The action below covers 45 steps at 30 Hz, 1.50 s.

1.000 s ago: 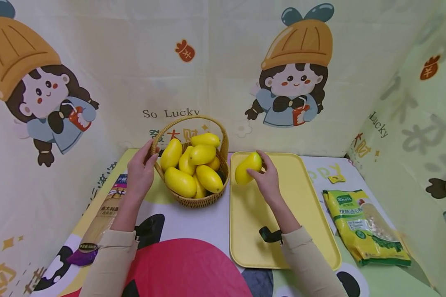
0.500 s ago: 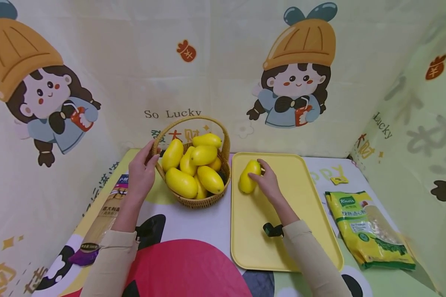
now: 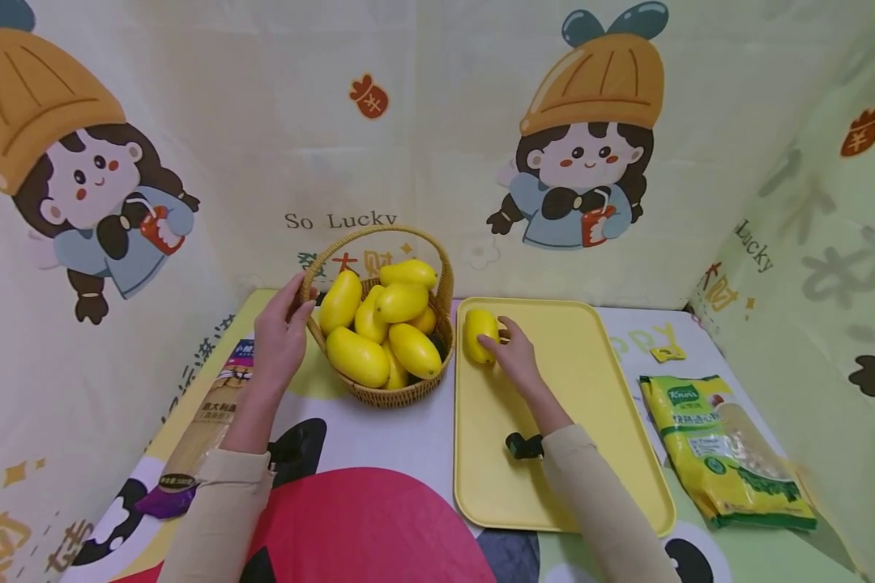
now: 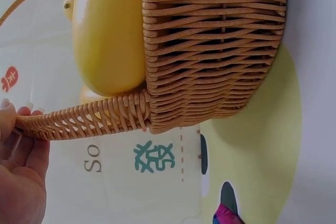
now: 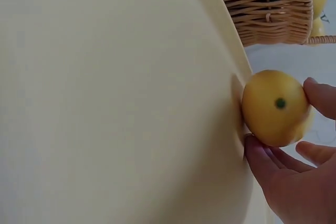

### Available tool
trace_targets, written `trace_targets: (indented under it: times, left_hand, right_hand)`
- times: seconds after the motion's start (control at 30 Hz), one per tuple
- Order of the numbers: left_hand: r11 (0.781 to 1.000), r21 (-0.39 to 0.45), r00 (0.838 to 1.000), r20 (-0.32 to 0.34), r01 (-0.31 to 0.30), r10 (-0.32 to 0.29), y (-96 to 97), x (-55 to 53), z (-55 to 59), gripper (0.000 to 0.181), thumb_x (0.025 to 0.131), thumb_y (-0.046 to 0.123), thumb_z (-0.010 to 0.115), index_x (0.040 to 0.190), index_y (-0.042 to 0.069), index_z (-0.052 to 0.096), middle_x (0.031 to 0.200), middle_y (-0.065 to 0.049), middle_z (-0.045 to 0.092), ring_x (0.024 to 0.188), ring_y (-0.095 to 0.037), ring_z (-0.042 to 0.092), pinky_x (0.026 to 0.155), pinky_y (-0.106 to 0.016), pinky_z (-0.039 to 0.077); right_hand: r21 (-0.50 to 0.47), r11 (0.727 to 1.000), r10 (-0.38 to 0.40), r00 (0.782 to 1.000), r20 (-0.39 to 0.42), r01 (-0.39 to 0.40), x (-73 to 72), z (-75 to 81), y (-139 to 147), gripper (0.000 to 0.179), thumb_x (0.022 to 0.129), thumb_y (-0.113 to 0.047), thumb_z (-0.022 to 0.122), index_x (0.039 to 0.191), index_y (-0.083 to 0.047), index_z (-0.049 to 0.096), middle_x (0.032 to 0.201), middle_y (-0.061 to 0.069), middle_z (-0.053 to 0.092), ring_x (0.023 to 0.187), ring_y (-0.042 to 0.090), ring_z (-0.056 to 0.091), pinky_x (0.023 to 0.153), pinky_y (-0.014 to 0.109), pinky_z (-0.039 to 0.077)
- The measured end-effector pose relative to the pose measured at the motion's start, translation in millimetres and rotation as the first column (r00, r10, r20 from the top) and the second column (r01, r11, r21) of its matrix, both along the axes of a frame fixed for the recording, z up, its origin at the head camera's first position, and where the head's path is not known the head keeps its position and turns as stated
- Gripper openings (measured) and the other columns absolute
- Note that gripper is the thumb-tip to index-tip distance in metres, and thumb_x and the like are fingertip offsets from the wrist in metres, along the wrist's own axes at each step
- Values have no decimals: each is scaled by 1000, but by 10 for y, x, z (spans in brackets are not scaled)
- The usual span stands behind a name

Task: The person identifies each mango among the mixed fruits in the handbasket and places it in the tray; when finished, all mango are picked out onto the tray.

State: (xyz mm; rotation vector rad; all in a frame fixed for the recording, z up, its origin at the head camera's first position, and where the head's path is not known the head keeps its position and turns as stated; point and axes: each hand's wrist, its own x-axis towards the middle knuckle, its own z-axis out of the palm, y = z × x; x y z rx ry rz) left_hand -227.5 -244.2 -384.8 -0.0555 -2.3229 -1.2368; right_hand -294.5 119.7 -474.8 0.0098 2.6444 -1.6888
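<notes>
A wicker basket (image 3: 390, 397) holds several yellow mangoes (image 3: 357, 358) at the back of the table. My left hand (image 3: 280, 328) grips the side of its tall woven handle (image 4: 79, 121), with thumb and fingers on either side. On the far left part of the yellow tray (image 3: 569, 389) sits a single mango (image 3: 480, 334), its stem end showing in the right wrist view. My right hand (image 3: 514, 356) holds this mango between thumb and fingers. The fingertips lie low beside the fruit, close to the tray surface (image 5: 131, 77).
A long pasta packet (image 3: 207, 421) lies left of the basket, partly behind the left forearm. Right of the tray are a yellow-green Knorr bag (image 3: 725, 449) and a small yellow packet (image 3: 667, 353). A printed cloth wall (image 3: 437, 146) stands right behind the basket and tray.
My right hand has lowered the mango onto the tray and shifted it left, toward the tray's back left corner. The left hand stays on the basket handle.
</notes>
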Motion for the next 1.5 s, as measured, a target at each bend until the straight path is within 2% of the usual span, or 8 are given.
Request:
trace_targets:
  times: [0.23, 0.43, 0.6, 0.7, 0.83, 1.07, 1.23, 1.5]
  left_hand:
    - [1000, 2, 1000, 7, 0, 0, 1, 9, -1, 50, 105, 21, 48, 153, 26, 39, 135, -8, 61, 126, -21, 56, 105, -36, 50]
    - [1000, -4, 1000, 0, 0, 0, 0, 8, 1, 50, 104, 20, 49, 153, 26, 40, 135, -9, 61, 125, -23, 57, 104, -40, 50]
    - [1000, -1, 1000, -5, 9, -9, -4, 6, -5, 50, 104, 20, 50, 152, 30, 40, 135, -10, 61, 126, -25, 57, 104, -42, 50]
    - [1000, -5, 1000, -7, 9, -9, -9, 1, -19, 51, 104, 20, 50, 152, 31, 39, 135, -10, 61, 126, -24, 56, 104, -42, 50]
    - [1000, -9, 1000, -11, 9, -9, -13, 1, -22, 51, 104, 19, 50, 152, 31, 39, 136, -10, 61, 127, -25, 56, 105, -42, 50]
    - [1000, -25, 1000, -25, 5, -5, -5, -7, -23, 50, 104, 18, 50, 152, 27, 40, 135, -10, 62, 126, -25, 58, 104, -43, 50]
    - [999, -34, 1000, -22, 11, -11, 19, -14, -8, 49, 103, 18, 51, 152, 25, 42, 133, -11, 63, 125, -25, 58, 103, -42, 50]
    - [1000, -29, 1000, 1, -6, 6, -13, -5, 55, 49, 103, 16, 53, 150, 23, 44, 132, -11, 65, 126, -26, 59, 103, -40, 51]
  right_hand:
    - [-35, 994, -101, 994, 33, 102, -144, 32, -156, 60, 95, -40, 63, 141, -5, 50, 135, 22, 58, 122, 34, 58, 100, 44, 52]
    - [-86, 978, -185, 982, 48, 189, -214, 57, -230, 56, 95, -41, 62, 135, -2, 55, 124, 21, 64, 104, 31, 65, 79, 30, 56]
    - [-94, 976, -191, 980, 58, 196, -228, 60, -230, 56, 95, -41, 61, 134, -1, 55, 120, 21, 63, 94, 28, 66, 68, 20, 53]
    - [-119, 975, -179, 982, 67, 186, -218, 53, -207, 56, 95, -41, 62, 134, -2, 55, 121, 20, 63, 94, 29, 67, 70, 22, 55]
    - [-207, 966, -139, 987, 85, 154, -203, 15, -157, 56, 96, -40, 63, 136, -3, 53, 126, 19, 60, 101, 31, 67, 85, 31, 60]
    - [-279, 956, -63, 994, 90, 86, -116, 0, -18, 65, 97, -39, 62, 147, -3, 42, 134, 23, 54, 111, 38, 64, 99, 42, 56]
    - [-222, 973, -48, 998, 44, 57, -21, 17, 67, 64, 97, -38, 62, 148, -6, 40, 134, 21, 53, 113, 38, 62, 98, 45, 56]
    - [-83, 997, -6, 987, -159, -7, 114, 170, 46, 55, 95, -32, 65, 141, -7, 50, 131, 17, 60, 118, 34, 60, 99, 47, 53]
